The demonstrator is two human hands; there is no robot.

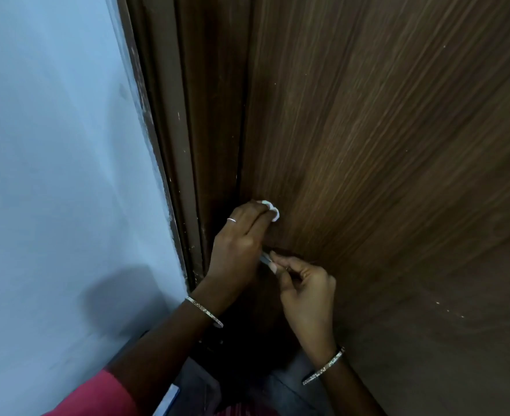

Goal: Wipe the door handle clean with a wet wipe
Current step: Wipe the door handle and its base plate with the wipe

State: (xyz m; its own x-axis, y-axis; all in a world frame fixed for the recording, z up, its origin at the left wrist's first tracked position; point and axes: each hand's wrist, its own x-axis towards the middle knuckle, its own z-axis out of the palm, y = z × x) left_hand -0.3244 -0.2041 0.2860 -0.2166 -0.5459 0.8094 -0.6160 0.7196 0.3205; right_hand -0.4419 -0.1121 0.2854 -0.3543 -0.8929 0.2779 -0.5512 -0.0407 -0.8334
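Note:
My left hand (241, 238) is closed around a white wet wipe (271, 210), which bulges out above my fingers and presses against the brown wooden door (382, 145) near its left edge. Just below it, my right hand (304, 283) pinches a small silvery metal part (265, 257) of the door handle between thumb and fingers. Both hands hide most of the handle. I wear a ring on the left hand and a bangle on each wrist.
A dark brown door frame (187, 145) runs down beside the door, with a pale blue wall (61, 160) to its left. A pink sleeve (106, 394) and a bit of grey floor (292, 385) show at the bottom.

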